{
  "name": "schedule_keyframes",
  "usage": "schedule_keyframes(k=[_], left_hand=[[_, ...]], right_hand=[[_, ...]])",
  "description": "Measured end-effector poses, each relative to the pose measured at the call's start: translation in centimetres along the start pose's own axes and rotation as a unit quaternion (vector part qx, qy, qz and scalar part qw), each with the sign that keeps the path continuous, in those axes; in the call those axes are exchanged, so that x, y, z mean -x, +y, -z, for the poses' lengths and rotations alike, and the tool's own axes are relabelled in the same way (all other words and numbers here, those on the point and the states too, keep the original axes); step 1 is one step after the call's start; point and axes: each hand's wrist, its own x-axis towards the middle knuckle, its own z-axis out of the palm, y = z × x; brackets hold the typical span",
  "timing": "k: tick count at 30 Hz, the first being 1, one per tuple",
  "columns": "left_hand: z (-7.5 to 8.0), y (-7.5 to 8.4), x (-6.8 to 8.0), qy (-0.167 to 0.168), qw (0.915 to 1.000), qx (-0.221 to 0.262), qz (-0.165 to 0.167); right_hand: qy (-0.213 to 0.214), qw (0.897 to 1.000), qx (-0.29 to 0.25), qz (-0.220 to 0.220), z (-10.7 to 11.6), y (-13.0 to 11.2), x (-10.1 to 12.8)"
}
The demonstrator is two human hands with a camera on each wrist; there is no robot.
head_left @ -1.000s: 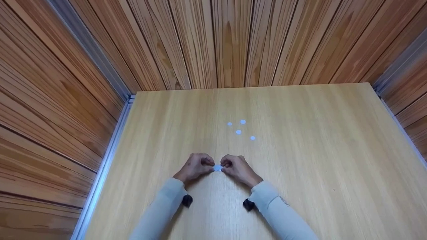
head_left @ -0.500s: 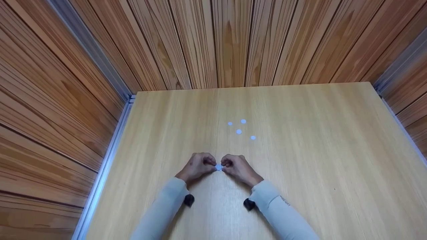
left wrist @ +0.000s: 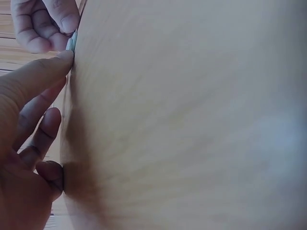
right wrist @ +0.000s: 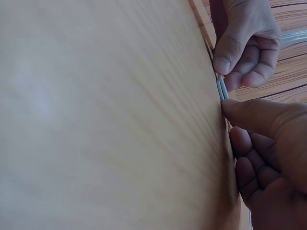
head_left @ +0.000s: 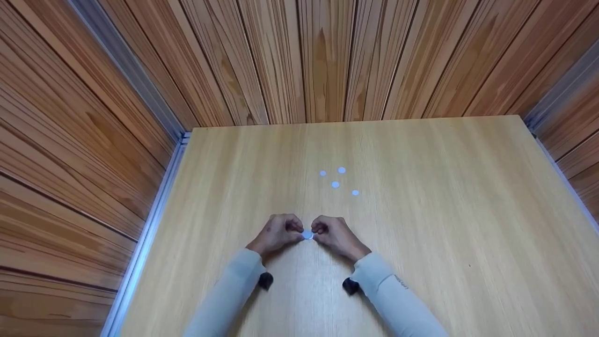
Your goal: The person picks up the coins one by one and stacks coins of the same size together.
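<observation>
Pinching one small pale disc [head_left: 307,235] between both hands, lower centre of the head view. Left hand [head_left: 277,234] and right hand [head_left: 333,234] meet knuckle to knuckle over the wooden surface [head_left: 444,210]; each grip is closed on the disc, thumb and forefinger tips on its edges, other fingers curled. Disc lies flat, low on or just above the surface, can't tell if it touches. Round, so no long axis; its face points up at the head camera.

Left wrist view: disc [left wrist: 71,42] seen edge-on, a thin grey sliver at upper left of frame, left thumb tip against it from below, right fingers [left wrist: 45,24] above it. Right wrist view: disc [right wrist: 222,89] again edge-on at upper right, looks like more than one thin layer but too blurred to be sure, right thumb below, left hand fingers [right wrist: 247,48] above.

Four more discs [head_left: 335,184] sit loose in a small cluster above the hands, mid frame, apart from one another. No readable writing on any disc. Faint mark on the right sleeve [head_left: 401,282], illegible. Wood-panel walls [head_left: 299,61] fill the top and sides of frame.
</observation>
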Motion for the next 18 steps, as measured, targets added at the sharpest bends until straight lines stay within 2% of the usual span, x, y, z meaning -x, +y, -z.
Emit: schedule_keyframes(k=[6,18], left_hand=[[-0.11,-0.12,-0.05,0.006,0.9994,0.004,-0.034],[-0.37,0.1,-0.19,0.004,0.9998,-0.001,-0.02]], right_hand=[[-0.001,1.0,0.004,0.005,-0.12,-0.07,-0.09],[0.004,1.0,0.009,0.02,-0.2,0.21,-0.05]])
